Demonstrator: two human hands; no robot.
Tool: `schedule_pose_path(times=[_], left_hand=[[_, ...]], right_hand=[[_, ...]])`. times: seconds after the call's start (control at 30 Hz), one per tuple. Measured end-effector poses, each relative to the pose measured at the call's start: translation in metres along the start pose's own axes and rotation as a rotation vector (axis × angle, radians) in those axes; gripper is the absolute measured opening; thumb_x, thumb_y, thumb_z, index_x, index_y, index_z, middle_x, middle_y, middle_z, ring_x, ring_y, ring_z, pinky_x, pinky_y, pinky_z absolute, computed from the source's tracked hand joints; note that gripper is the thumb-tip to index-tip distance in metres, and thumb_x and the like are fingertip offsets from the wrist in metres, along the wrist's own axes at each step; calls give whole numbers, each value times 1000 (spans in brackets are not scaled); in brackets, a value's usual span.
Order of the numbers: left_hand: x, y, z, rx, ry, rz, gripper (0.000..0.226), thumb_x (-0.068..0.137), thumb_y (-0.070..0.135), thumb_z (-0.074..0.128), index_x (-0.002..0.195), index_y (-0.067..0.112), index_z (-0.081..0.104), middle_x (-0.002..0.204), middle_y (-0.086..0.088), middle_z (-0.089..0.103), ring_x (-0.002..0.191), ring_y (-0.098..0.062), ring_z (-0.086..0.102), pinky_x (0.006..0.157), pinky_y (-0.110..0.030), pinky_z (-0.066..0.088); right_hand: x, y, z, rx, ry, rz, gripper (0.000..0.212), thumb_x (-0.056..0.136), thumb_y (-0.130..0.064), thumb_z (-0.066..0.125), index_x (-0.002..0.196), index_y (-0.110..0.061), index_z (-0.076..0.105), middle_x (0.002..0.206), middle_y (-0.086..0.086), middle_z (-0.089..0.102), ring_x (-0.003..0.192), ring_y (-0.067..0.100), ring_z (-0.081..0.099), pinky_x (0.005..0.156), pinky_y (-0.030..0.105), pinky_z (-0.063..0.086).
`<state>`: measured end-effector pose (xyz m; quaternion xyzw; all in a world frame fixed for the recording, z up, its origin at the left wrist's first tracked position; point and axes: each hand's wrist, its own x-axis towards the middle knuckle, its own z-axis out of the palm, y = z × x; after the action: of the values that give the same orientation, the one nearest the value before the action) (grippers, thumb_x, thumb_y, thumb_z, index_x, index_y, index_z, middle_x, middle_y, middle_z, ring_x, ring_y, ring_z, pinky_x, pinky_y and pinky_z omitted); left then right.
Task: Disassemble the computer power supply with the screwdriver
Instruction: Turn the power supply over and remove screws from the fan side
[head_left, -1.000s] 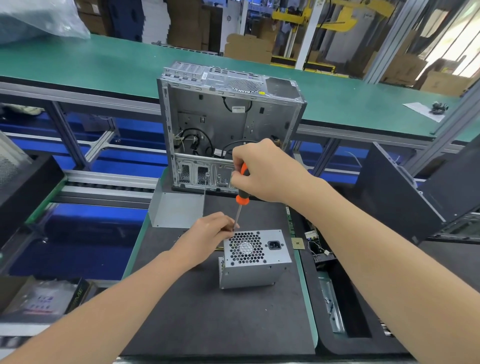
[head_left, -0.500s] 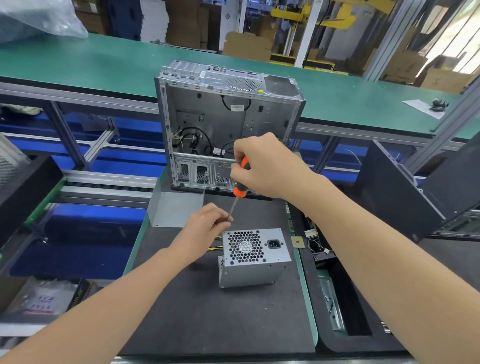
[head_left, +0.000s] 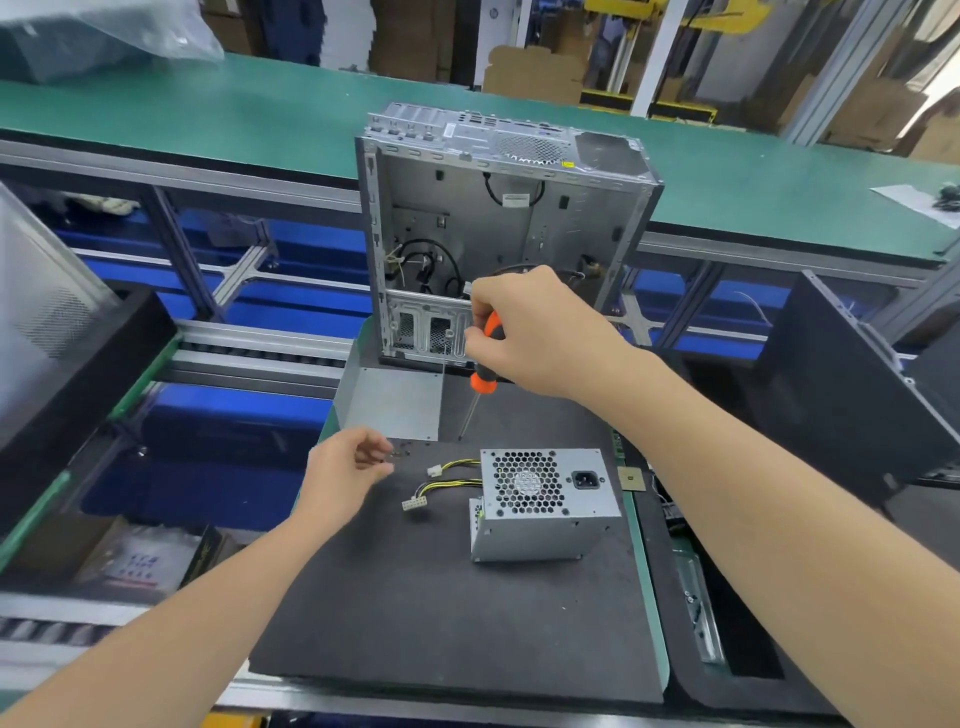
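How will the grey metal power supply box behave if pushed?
Grey metal power supply box: likely rigid, heavy for size. Sits flat, unlikely to tip. Black foam mat probably grips it; yellow cables would trail.

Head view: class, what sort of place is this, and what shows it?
Probably an electronics teardown line in a factory: a long green bench, a stripped computer case standing behind a loose power supply, and cardboard boxes stacked beyond.
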<state>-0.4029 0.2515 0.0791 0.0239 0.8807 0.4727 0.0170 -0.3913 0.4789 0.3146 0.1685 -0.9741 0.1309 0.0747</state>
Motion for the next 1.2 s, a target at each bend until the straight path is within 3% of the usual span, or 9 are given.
schedule_pose_path(times=[0.43, 0.57, 0.73, 0.87, 0.93, 1.03, 1.1, 1.2], left_hand=[[2, -19, 29, 121, -15, 24, 26, 77, 1, 88, 91, 14, 71, 82, 4, 68, 74, -9, 62, 68, -7, 43], [9, -23, 37, 147, -44, 4, 28, 76, 6, 89, 89, 21, 71, 80, 6, 68, 77, -11, 57, 71, -22, 43], [13, -25, 35, 124, -76, -34, 29, 73, 11, 92, 87, 26, 71, 77, 11, 71, 74, -9, 58, 68, -23, 44], [20, 0, 32, 82, -32, 25, 23, 86, 6, 80, 88, 27, 71, 78, 8, 73, 74, -2, 65, 75, -25, 53], [25, 26, 37, 43, -10, 110, 16, 96, 7, 68, 94, 22, 72, 81, 10, 74, 76, 6, 66, 75, -18, 52], [27, 78, 50, -111, -174, 202, 21, 103, 9, 56, 103, 23, 72, 92, 13, 77, 90, 10, 69, 77, -5, 48], [23, 109, 61, -176, -364, 192, 27, 105, 8, 52, 103, 28, 71, 96, 11, 78, 94, 3, 72, 86, -14, 53], [21, 132, 78, -4, -547, 170, 32, 106, 13, 48, 100, 35, 70, 106, 12, 76, 100, -4, 70, 97, -30, 54]], right_hand=[[-3, -1, 11, 15, -4, -15, 15, 94, -27, 61, 88, -13, 60, 75, 2, 59, 74, 24, 51, 71, 45, 56], [-7, 3, 8, 20, -1, -14, 14, 94, -28, 62, 89, -15, 60, 74, -1, 58, 72, 22, 50, 71, 44, 56], [-12, 10, 2, 9, 41, -3, 15, 94, -28, 62, 89, -14, 61, 70, -7, 56, 67, 14, 48, 70, 39, 54], [-16, 15, -2, 20, 59, 29, 13, 94, -26, 61, 89, -14, 62, 73, -4, 61, 76, 20, 55, 70, 42, 56], [-18, 18, -4, 18, 71, 51, 12, 92, -25, 60, 89, -14, 61, 72, -3, 61, 77, 23, 56, 69, 42, 57], [-25, 27, -10, -30, 98, 70, 10, 88, -22, 61, 84, -13, 60, 68, -2, 58, 73, 27, 56, 63, 35, 51], [-30, 35, -13, -77, 104, 89, 9, 86, -21, 61, 82, -13, 59, 68, 2, 58, 71, 30, 59, 59, 32, 46], [-40, 46, -17, -120, 90, 125, 9, 85, -20, 61, 81, -14, 56, 72, 5, 58, 71, 32, 59, 59, 35, 50]])
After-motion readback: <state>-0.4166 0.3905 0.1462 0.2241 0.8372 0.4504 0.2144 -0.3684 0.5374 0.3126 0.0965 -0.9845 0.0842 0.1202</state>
